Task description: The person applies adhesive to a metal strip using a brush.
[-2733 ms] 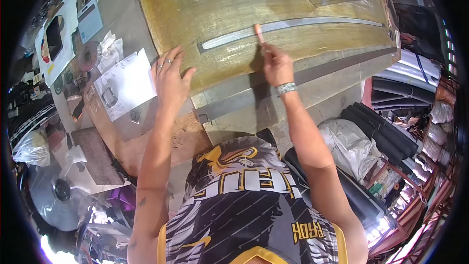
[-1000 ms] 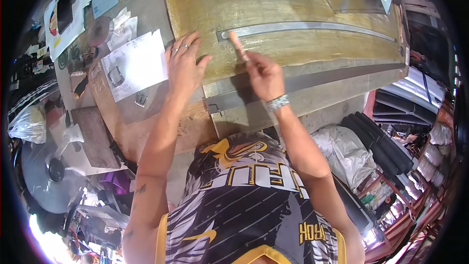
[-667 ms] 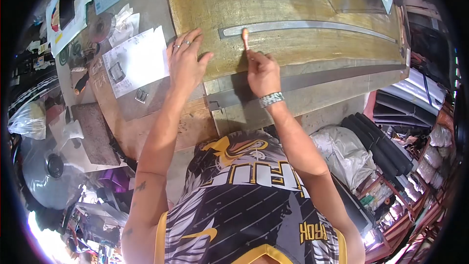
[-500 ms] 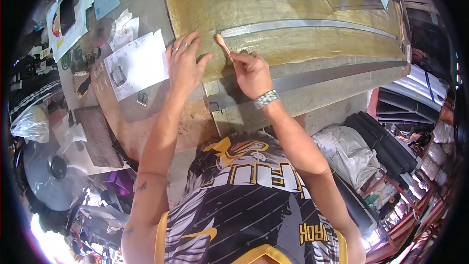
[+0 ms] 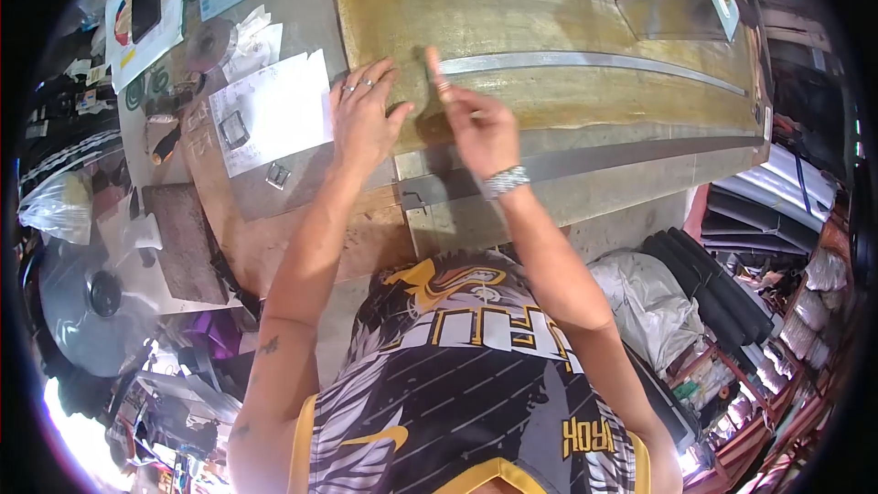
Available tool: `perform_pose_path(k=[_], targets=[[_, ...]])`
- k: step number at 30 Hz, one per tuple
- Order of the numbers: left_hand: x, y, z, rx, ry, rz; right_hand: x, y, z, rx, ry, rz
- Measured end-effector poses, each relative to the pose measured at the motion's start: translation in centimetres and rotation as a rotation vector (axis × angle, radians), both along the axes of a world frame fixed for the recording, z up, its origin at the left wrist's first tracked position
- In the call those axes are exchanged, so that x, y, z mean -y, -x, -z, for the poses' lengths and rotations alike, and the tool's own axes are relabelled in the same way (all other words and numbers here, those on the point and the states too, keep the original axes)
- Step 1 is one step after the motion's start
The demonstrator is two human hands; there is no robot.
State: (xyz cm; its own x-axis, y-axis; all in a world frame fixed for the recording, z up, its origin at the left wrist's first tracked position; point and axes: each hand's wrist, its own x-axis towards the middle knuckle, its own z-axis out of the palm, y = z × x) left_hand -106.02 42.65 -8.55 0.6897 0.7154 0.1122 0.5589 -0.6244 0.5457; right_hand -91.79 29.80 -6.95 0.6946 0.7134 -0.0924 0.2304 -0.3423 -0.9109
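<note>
**Yellow sheet (image 5: 540,0), pink stick (image 5: 436,69) at the strip's end**

The right hand (image 5: 485,133) has its fingers clenched around the stick. The stick's tip stands on the sheet, just at the left end of a grey strip (image 5: 594,60). The left hand (image 5: 366,119) lies flat close beside it, fingers spread and released, on the sheet's lower left corner. A white paper (image 5: 274,105) lies on the counter (image 5: 293,229) just left of that hand. A grey block (image 5: 672,7) sits far right.
</note>
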Motion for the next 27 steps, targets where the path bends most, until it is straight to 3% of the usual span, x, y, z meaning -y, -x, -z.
perform_pose_path(k=[2, 4, 8, 10, 13, 15, 17, 18, 20, 25, 27], targets=[[0.2, 0.0, -0.2, 0.014, -0.003, -0.008, 1.8, -3.1, 1.0, -0.033, -0.031, 0.113], [0.3, 0.1, -0.2, 0.014, 0.002, -0.022, 3.4, -6.1, 0.3, 0.145, 0.201, 0.149], [0.2, -0.2, -0.1, 0.005, 0.009, -0.023, 2.7, -4.3, 0.8, 0.506, 0.267, -0.126], [0.4, 0.0, -0.1, -0.014, 0.011, -0.017, 1.2, -1.3, 1.3, 0.347, 0.111, -0.149], [0.2, -0.2, -0.3, -0.035, -0.001, -0.011, 1.0, -1.0, 0.5, -0.116, 0.141, -0.136], [0.2, -0.3, -0.5, -0.035, 0.008, -0.011, 2.5, -4.7, 0.6, 0.141, 0.047, 0.000], [0.3, -0.1, -0.6, -0.037, 0.011, -0.015, 4.8, -10.4, 2.0, 0.195, 0.168, 0.112], [0.3, 0.0, -0.6, -0.036, 0.010, -0.015, 4.3, -10.9, -0.8, 0.178, 0.355, 0.226], [0.2, -0.4, -0.5, -0.031, 0.003, -0.012, 5.7, -12.3, 1.1, 0.532, 0.283, 0.069], [0.2, -0.3, -0.5, -0.052, 0.000, -0.001, 2.0, -4.7, 0.3, 0.435, 0.160, -0.146], [0.2, -0.2, -0.4, -0.059, 0.000, 0.005, 0.7, -1.3, 0.7, 0.356, 0.048, -0.126]])
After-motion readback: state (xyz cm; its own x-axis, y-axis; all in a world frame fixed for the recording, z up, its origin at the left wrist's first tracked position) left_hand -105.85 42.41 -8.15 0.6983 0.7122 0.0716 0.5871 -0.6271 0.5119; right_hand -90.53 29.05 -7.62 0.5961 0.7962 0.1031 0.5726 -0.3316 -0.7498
